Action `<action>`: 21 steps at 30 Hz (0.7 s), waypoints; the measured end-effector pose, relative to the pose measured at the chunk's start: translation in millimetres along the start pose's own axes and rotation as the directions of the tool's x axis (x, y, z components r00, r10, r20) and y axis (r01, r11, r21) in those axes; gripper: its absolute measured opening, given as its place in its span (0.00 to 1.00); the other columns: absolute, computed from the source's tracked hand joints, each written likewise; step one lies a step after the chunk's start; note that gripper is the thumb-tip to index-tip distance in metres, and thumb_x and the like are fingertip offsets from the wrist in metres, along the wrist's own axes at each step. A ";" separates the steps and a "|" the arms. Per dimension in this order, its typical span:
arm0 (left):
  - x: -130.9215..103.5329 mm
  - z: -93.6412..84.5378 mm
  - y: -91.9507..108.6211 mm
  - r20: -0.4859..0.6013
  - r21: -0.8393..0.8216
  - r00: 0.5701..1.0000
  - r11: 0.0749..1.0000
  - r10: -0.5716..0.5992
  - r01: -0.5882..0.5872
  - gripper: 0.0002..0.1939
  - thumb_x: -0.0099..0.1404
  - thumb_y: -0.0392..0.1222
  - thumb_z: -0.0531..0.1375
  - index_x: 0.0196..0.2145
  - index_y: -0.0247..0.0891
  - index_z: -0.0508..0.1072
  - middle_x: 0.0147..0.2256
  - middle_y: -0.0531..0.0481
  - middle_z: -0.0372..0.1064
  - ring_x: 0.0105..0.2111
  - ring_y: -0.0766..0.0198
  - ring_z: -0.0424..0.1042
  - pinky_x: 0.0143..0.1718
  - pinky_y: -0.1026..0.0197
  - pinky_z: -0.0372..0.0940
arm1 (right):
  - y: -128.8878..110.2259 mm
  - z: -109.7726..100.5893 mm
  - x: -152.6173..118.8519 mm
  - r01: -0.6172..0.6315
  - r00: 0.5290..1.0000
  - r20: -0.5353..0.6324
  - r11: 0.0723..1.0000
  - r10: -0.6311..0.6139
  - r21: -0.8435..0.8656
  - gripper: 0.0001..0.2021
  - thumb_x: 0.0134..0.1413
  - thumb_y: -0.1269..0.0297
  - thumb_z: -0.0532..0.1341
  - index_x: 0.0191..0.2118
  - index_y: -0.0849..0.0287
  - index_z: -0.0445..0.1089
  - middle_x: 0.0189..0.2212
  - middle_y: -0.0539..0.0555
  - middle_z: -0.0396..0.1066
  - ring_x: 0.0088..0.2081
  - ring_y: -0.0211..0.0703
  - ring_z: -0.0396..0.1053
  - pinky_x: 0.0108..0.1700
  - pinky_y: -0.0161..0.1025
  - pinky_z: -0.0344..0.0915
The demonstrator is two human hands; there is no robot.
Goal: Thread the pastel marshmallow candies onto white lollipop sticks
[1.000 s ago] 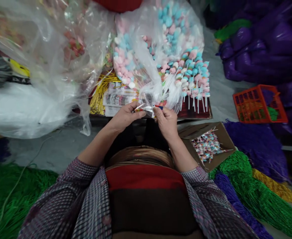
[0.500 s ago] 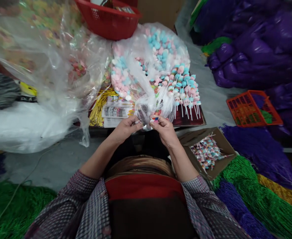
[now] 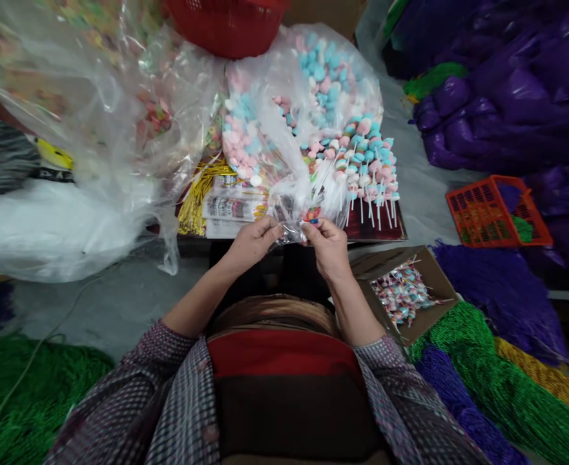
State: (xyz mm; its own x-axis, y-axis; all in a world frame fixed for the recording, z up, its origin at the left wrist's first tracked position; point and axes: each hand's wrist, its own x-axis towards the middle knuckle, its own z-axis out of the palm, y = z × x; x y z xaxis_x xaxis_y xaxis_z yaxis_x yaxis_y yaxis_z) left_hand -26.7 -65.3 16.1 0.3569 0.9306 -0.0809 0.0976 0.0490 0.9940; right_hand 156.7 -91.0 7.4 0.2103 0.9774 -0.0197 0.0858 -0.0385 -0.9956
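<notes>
At the table's front edge, my left hand (image 3: 256, 244) pinches one side of a small clear plastic bag (image 3: 291, 232) between thumb and fingers. My right hand (image 3: 331, 248) grips the other side, its thumb and fingers closed. A bit of blue, white and red shows by the right fingertips, too small to name. Just beyond the hands lies a large clear bag (image 3: 294, 171) of pink, blue and white marshmallows. To its right sit several marshmallow skewers (image 3: 369, 161) with white sticks. Flat printed bags (image 3: 233, 208) and gold twist ties (image 3: 192, 214) lie left of it.
A cardboard box (image 3: 442, 284) of wrapped candy sticks stands by my right arm. A red basket (image 3: 228, 29) is at the back, and big clear candy bags (image 3: 114, 123) fill the left. Purple sacks (image 3: 497, 110), an orange basket (image 3: 478, 210) and green strands (image 3: 517, 381) lie right.
My view has shifted slightly, so the table's things sit a little higher and further right. Both hands still hold the clear bag, with its film now more visible between them.
</notes>
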 end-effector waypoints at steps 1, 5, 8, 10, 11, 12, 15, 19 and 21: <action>0.2 -0.1 0.0 -0.017 0.024 1.000 1.000 0.014 -0.014 0.27 0.64 0.68 0.59 0.25 0.41 0.65 0.20 0.57 0.56 0.24 0.67 0.55 0.27 0.63 0.51 | 0.4 0.6 -0.3 0.000 1.000 -0.009 0.999 -0.001 -0.034 0.26 0.51 0.35 0.68 0.24 0.55 0.68 0.19 0.45 0.63 0.22 0.35 0.59 0.28 0.35 0.59; 2.8 -0.6 -1.8 -0.057 0.116 0.998 0.993 0.031 -0.024 0.30 0.67 0.67 0.55 0.20 0.41 0.60 0.18 0.57 0.52 0.23 0.67 0.54 0.27 0.62 0.50 | -6.3 1.0 0.2 0.063 0.998 -0.004 0.987 -0.065 -0.145 0.33 0.58 0.33 0.60 0.17 0.55 0.57 0.13 0.45 0.54 0.19 0.34 0.53 0.25 0.37 0.52; 4.9 -1.5 -2.6 -0.040 0.067 0.999 0.998 0.016 -0.014 0.22 0.65 0.61 0.59 0.26 0.40 0.68 0.21 0.58 0.57 0.23 0.68 0.56 0.28 0.63 0.52 | -16.9 -0.9 3.4 0.115 0.993 0.023 0.972 -0.113 -0.204 0.34 0.60 0.34 0.58 0.16 0.56 0.56 0.13 0.45 0.54 0.19 0.33 0.52 0.25 0.37 0.50; 5.2 -2.1 -2.0 -0.044 0.018 0.999 1.000 0.020 -0.020 0.19 0.63 0.59 0.62 0.30 0.40 0.71 0.23 0.57 0.61 0.25 0.68 0.58 0.30 0.64 0.54 | -22.1 -1.7 5.5 0.143 0.990 0.033 0.958 -0.139 -0.247 0.34 0.61 0.34 0.58 0.16 0.56 0.54 0.13 0.46 0.53 0.19 0.33 0.50 0.25 0.37 0.49; 5.0 -2.6 -1.8 -0.057 0.004 0.998 1.000 0.023 -0.022 0.19 0.63 0.59 0.63 0.29 0.40 0.70 0.23 0.57 0.61 0.25 0.68 0.58 0.30 0.64 0.54 | -23.8 -1.9 6.7 0.157 0.988 0.045 0.950 -0.150 -0.269 0.34 0.62 0.35 0.57 0.15 0.56 0.53 0.13 0.46 0.52 0.20 0.33 0.50 0.25 0.38 0.48; 4.6 -3.3 -1.9 -0.076 -0.003 0.997 1.000 0.021 -0.021 0.21 0.62 0.61 0.63 0.26 0.40 0.69 0.22 0.58 0.59 0.25 0.68 0.57 0.29 0.64 0.53 | -25.1 -2.2 8.5 0.174 0.985 0.070 0.940 -0.160 -0.292 0.34 0.62 0.35 0.57 0.15 0.56 0.52 0.14 0.46 0.51 0.20 0.32 0.49 0.25 0.37 0.48; 3.6 -6.7 -5.4 -0.138 -0.067 0.990 0.998 -0.031 0.022 0.28 0.63 0.67 0.61 0.23 0.41 0.64 0.19 0.59 0.54 0.22 0.69 0.53 0.26 0.63 0.51 | -30.9 -8.5 22.5 0.215 0.975 0.133 0.904 -0.177 -0.369 0.30 0.61 0.38 0.59 0.17 0.56 0.59 0.15 0.46 0.57 0.21 0.33 0.55 0.27 0.36 0.54; 2.3 -11.6 -12.0 -0.228 -0.169 0.970 0.985 -0.084 0.046 0.31 0.63 0.71 0.61 0.23 0.40 0.62 0.19 0.59 0.54 0.21 0.71 0.52 0.23 0.64 0.50 | -50.3 -36.2 74.3 0.184 0.976 -0.022 0.873 -0.217 -0.451 0.18 0.64 0.47 0.59 0.36 0.56 0.76 0.26 0.48 0.73 0.23 0.36 0.64 0.33 0.38 0.65; 1.1 -11.8 -13.5 -0.242 -0.179 0.967 0.983 -0.074 0.031 0.31 0.62 0.71 0.62 0.23 0.40 0.61 0.19 0.59 0.54 0.21 0.71 0.52 0.22 0.65 0.50 | -62.5 -52.8 111.0 0.165 0.952 -0.138 0.840 -0.273 -0.517 0.15 0.64 0.53 0.59 0.45 0.58 0.77 0.30 0.52 0.76 0.30 0.41 0.70 0.41 0.41 0.68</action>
State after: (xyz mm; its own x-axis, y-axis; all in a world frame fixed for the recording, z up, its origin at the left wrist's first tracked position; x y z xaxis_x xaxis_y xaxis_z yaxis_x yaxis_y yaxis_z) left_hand -38.6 -60.7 3.5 0.1128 0.9845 -0.1343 -0.0597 0.1416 0.9881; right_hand 226.1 8.9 72.2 0.3116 0.9124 0.2653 0.6102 0.0219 -0.7920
